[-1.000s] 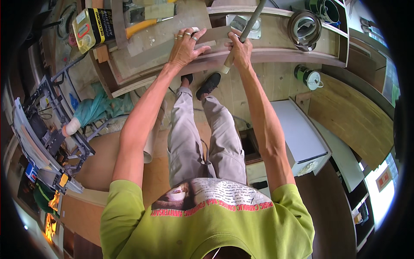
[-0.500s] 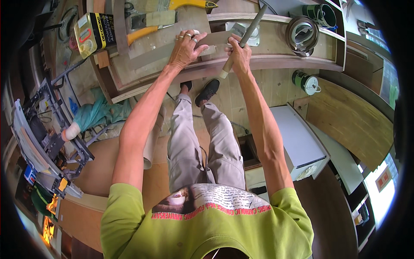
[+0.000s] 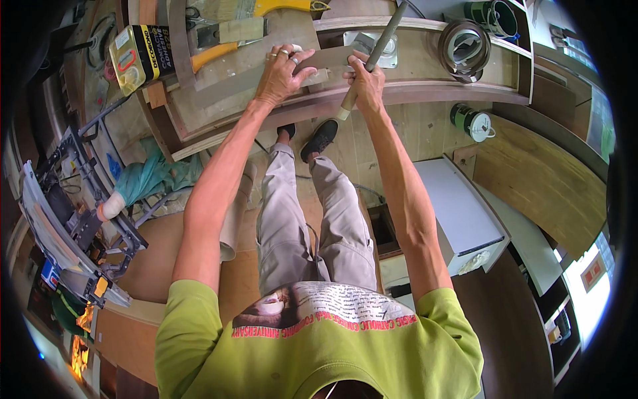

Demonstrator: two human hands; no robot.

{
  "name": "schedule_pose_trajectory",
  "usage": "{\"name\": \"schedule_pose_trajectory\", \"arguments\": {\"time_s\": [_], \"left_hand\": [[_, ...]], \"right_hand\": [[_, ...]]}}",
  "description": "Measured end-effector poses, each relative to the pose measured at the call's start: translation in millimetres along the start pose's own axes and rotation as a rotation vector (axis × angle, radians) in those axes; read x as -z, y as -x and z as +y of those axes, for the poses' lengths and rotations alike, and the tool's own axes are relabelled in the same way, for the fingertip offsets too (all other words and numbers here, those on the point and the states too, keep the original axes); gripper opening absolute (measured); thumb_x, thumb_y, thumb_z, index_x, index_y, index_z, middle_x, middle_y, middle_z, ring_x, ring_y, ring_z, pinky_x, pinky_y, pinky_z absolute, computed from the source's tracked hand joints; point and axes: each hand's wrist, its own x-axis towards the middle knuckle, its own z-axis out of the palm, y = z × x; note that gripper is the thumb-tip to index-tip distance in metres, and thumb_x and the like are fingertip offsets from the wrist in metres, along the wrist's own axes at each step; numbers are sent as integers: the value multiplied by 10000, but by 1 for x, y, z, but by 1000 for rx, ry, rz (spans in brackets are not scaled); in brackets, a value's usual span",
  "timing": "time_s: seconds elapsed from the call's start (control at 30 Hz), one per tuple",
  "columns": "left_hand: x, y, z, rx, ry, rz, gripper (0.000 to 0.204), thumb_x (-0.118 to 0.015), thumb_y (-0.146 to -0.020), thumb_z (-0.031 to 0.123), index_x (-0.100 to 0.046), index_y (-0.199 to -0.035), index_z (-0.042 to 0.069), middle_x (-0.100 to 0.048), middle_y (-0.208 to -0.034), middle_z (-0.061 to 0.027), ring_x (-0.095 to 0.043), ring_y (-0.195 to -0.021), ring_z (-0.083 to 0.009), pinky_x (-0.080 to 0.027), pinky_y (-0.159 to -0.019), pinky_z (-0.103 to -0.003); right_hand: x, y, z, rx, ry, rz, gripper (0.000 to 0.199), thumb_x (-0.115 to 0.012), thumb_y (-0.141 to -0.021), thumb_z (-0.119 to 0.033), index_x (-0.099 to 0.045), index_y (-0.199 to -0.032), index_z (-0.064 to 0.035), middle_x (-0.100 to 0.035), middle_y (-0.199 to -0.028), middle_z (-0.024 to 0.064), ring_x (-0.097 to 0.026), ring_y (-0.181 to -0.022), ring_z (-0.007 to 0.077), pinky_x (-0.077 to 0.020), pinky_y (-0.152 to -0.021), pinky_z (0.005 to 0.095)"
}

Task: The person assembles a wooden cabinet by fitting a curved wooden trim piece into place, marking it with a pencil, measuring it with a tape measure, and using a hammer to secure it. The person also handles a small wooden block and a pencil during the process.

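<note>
The left hand (image 3: 282,70) presses flat, fingers spread, on a small wooden piece (image 3: 318,66) at the worktop (image 3: 425,90) edge to steady it, while the right hand (image 3: 364,81) keeps its grip clenched around a long file (image 3: 379,50) angled across it.

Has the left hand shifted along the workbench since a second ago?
No. The left hand lies flat on the wood piece, just right of the yellow can, as before. The right hand grips the long tool.
</note>
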Motion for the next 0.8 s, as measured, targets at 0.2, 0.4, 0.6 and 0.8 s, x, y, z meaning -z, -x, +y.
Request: {"name": "schedule_pose_trajectory", "arguments": {"time_s": [0.2,0.4,0.6,0.8], "left_hand": [[-3,-5,3,-37,32,-8,435,-793,-766,322,-695,-1166,185,-589,-1045,-69,-531,-1020,-280,-446,-899,-419],[-2,-4,1,-20,38,-2,425,-793,-762,315,-700,-1157,188,-589,-1045,-67,-532,-1009,-281,-449,-898,-415],[-2,-2,0,6,52,5,422,-788,-771,306,-700,-1159,167,-578,-1029,-90,-522,-993,-296,-448,-915,-418],[-3,-4,3,8,46,-14,423,-787,-774,309,-697,-1162,165,-578,-1037,-91,-522,-1002,-298,-447,-921,-420]], "right_hand": [[5,2,1,22,-29,5,375,-704,-904,-179,-627,-1197,42,-679,-895,80,-633,-602,121,-465,-524,226],[1,4,-1,3,-17,29,369,-710,-902,-176,-630,-1190,41,-673,-893,72,-633,-605,117,-463,-521,225],[-2,6,-4,5,7,25,373,-722,-891,-181,-633,-1177,42,-658,-880,56,-635,-604,113,-460,-522,230],[0,5,-6,4,-5,32,366,-716,-894,-176,-632,-1176,42,-658,-890,60,-628,-604,112,-459,-525,230]]}}
